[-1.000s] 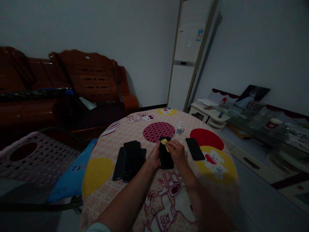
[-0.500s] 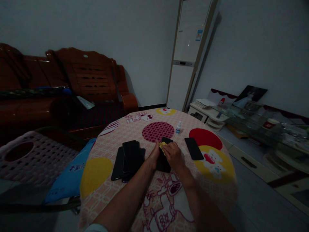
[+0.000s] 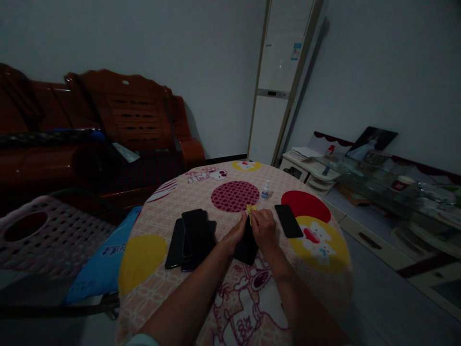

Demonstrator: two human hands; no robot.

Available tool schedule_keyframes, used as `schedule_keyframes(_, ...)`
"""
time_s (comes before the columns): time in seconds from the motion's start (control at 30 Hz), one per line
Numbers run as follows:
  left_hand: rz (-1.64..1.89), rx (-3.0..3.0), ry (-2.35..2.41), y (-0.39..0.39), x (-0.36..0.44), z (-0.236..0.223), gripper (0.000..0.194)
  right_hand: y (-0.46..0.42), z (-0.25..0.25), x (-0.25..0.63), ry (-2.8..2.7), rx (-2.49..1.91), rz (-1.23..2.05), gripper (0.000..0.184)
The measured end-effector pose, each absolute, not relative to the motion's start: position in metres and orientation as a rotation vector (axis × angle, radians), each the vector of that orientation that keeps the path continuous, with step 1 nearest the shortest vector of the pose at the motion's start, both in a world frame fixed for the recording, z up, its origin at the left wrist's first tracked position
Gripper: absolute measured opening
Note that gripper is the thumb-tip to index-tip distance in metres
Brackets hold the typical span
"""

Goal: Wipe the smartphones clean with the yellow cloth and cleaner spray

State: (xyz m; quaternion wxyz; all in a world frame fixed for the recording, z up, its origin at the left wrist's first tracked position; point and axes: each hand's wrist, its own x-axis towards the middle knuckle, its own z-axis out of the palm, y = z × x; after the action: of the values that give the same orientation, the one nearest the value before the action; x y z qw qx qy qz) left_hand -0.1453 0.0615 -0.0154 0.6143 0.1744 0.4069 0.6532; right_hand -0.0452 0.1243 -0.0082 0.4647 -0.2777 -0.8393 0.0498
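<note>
My left hand (image 3: 236,234) grips a dark phone (image 3: 247,246) by its left side, over the near middle of the table. In my right hand (image 3: 264,228) is a small yellow cloth (image 3: 251,211), pinched between the fingers against the far end of that phone. A single black phone (image 3: 288,221) lies flat to the right. Left of my hands, several dark phones or tablets (image 3: 197,233) lie in an overlapping pile. Beyond the hands stands a small white bottle (image 3: 265,190) with a blue label.
A patterned cloth covers the round table (image 3: 144,259). At the left are a woven chair (image 3: 65,235) with a blue bag (image 3: 104,259), and a wooden sofa (image 3: 140,115). On the right stands a cabinet with a glass top (image 3: 378,185) holding a paper cup (image 3: 401,183).
My right hand and the yellow cloth have moved slightly right along the phone's far end. The phone has shifted a little toward me. The pile and the bottle stay put.
</note>
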Motion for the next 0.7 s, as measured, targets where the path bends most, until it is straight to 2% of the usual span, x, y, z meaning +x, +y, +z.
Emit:
schedule_keyframes(0.2, 1.325, 0.557, 1.082, 0.061, -0.143, -0.006, 0.071, 0.140, -0.013, -0.038, -1.976, -0.839, 0.043, 0.023)
schedule_keyframes(0.43, 1.475, 0.432, 1.173, 0.059, -0.151, -0.003, 0.066, 0.136, -0.013, -0.038, -2.058, -0.736, 0.172, 0.021)
schedule_keyframes(0.7, 1.560, 0.180, 1.305, 0.064, -0.172, -0.010, 0.071, 0.125, -0.011, -0.047, -2.223, -0.444, 0.261, 0.017)
